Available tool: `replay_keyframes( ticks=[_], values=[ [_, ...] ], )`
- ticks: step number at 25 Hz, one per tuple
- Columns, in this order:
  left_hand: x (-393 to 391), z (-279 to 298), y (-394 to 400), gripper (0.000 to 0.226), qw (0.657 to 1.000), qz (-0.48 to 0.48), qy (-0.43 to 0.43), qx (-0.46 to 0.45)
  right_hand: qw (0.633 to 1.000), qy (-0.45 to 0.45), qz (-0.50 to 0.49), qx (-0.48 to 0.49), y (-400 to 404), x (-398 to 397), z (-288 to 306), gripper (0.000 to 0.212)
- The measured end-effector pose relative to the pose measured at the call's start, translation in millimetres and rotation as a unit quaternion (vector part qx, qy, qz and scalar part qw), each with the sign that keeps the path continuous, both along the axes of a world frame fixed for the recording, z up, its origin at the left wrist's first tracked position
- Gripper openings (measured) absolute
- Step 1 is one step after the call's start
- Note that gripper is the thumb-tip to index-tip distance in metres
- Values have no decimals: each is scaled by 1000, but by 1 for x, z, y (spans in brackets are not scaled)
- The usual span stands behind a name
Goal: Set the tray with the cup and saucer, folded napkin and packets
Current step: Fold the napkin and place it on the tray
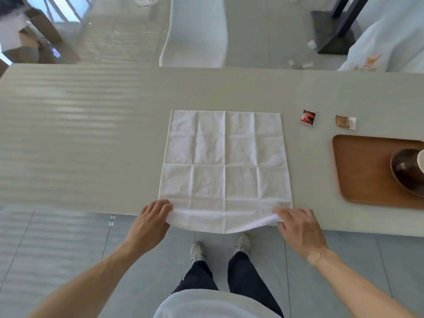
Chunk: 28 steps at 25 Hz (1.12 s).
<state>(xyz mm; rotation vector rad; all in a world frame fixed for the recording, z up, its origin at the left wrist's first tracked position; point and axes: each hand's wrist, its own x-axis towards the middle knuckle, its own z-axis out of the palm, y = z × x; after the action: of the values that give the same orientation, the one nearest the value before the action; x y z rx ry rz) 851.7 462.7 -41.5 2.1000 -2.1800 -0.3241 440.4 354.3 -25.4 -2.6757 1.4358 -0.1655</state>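
Note:
A white cloth napkin (226, 161) lies spread flat and creased on the pale table (91, 134), its near edge hanging over the table's front edge. My left hand (152, 222) pinches the near left corner. My right hand (298, 228) pinches the near right corner. To the right stands a brown wooden tray (360, 171) holding a dark saucer (406, 173) with a white cup (421, 160), cut off by the frame edge. A red packet (308, 118) and a brown packet (344, 122) lie on the table beyond the tray.
A white chair (195, 33) stands at the table's far side. A black stand base (332, 31) and scraps of litter are on the floor at the back right. A person in white sits at the far right. My feet are below the table edge.

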Motion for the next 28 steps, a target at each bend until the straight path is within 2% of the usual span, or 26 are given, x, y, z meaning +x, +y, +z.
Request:
replay_keyframes(
  ticks=[2,4,6,8,12,16,18,20,23,28],
  values=[
    [3,12,-6,32,996,59,54,27,996,-12,-18,91,-18,-2,15,26],
    [6,25,-18,21,982,125,120,73,974,-30,-57,215,-42,-6,30,11],
    [9,36,-30,22,958,191,181,113,946,-74,-88,304,-65,-13,41,5],
    [12,45,-43,25,934,242,221,142,932,-116,-100,329,-85,-19,47,4],
    [16,55,-61,17,892,311,300,134,914,-191,-140,328,-116,-22,54,9],
    [27,65,-84,5,842,355,395,90,874,-295,-196,332,-143,-13,54,6],
    [33,65,-97,9,825,346,439,83,853,-340,-218,331,-152,-4,53,8],
    [39,64,-117,14,794,327,507,77,838,-364,-247,322,-164,9,50,17],
    [48,64,-153,18,742,324,582,76,843,-366,-273,283,-187,28,50,25],
    [60,50,-223,19,724,358,587,62,848,-370,-327,191,-242,55,37,22]
  ],
)
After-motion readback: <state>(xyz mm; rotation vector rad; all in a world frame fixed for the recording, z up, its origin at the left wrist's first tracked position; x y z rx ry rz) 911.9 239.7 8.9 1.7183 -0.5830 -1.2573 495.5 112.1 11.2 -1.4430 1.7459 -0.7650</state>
